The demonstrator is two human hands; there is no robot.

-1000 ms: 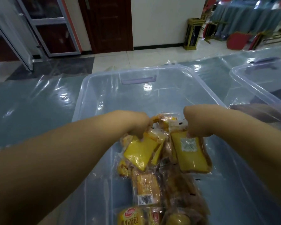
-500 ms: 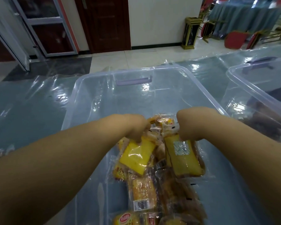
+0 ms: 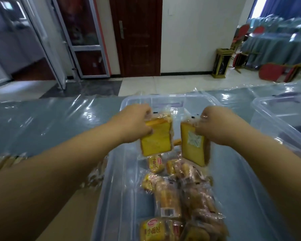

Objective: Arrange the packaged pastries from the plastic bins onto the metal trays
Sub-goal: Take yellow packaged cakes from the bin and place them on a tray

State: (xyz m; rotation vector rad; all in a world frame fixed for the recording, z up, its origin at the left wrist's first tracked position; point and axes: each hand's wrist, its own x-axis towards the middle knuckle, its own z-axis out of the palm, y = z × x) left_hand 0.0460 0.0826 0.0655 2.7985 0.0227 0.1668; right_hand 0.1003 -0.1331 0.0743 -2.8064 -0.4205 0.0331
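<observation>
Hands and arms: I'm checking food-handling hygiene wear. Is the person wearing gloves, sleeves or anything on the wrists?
No. The left hand and right hand are ungloved; both forearms are bare to the frame edge, with no sleeve, watch or band showing. Rings cannot be judged from this angle.

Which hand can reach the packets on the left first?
Probably the left hand: its cake packet hangs nearer those blurry packets; the right hand, holding the labelled packet, must cross the bin.

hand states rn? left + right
Left hand: grips the plain cake slice pack.
Right hand: grips the labelled cake slice pack.
</observation>
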